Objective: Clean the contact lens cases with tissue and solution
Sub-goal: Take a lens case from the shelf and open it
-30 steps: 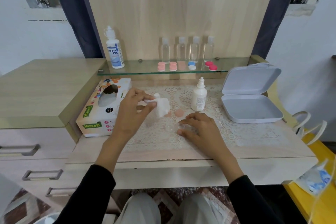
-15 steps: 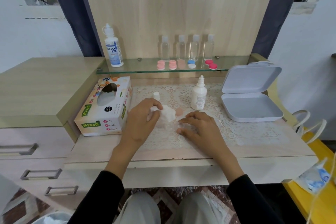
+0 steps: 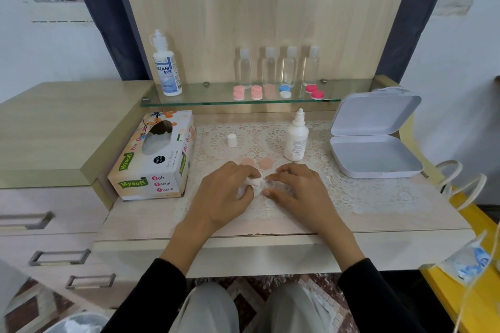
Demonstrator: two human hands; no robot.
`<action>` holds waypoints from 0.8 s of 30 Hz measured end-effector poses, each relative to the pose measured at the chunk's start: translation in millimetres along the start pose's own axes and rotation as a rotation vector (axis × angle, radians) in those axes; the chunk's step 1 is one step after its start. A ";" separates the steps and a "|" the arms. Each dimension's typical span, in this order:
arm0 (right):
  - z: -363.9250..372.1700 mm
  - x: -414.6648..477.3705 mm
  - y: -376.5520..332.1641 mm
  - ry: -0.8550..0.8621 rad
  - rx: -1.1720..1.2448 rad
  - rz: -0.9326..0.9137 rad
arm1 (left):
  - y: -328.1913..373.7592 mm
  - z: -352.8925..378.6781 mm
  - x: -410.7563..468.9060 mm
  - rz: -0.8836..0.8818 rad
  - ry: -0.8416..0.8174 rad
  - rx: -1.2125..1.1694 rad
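Note:
My left hand (image 3: 224, 194) grips a crumpled white tissue (image 3: 255, 184) and presses it down on the lace mat (image 3: 351, 192). Right beside it, my right hand (image 3: 295, 189) curls its fingers over a clear lens case that is mostly hidden under them. Two peach caps (image 3: 257, 163) lie just behind my hands. An uncapped white solution bottle (image 3: 295, 140) stands behind them, and its small white cap (image 3: 232, 140) stands to the left. Several more lens cases (image 3: 273, 92) lie on the glass shelf (image 3: 189, 100).
A tissue box (image 3: 154, 159) stands at the left of the mat. An open white box (image 3: 376, 140) sits at the right. On the shelf stand a large Dream Eye bottle (image 3: 165, 67) and several clear bottles (image 3: 278, 66). A yellow surface (image 3: 470, 273) lies at right.
My left hand has come down and to the right with the tissue, from above the mat to the case under my right hand. My right hand has stayed in place.

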State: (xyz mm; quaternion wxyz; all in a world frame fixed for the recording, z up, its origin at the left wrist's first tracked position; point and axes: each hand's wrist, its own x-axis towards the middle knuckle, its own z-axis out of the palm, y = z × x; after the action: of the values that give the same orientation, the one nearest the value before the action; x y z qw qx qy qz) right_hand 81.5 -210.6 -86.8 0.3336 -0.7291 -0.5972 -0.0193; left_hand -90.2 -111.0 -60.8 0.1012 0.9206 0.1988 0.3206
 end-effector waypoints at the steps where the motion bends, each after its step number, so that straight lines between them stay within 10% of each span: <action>1: 0.1 -0.2 0.1 -0.001 -0.003 0.001 | 1.2 -1.5 -0.6 -0.011 -0.005 0.015; 24: 1.4 0.2 0.4 -0.011 -0.033 0.009 | -0.8 6.0 12.5 -0.344 -0.157 -0.250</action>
State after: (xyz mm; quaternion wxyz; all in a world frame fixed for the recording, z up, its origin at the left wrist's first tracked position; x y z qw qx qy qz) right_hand 81.3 -209.7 -88.0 0.3183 -0.7375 -0.5951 -0.0239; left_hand -77.6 -105.2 -58.9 0.2829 0.8754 0.3032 0.2484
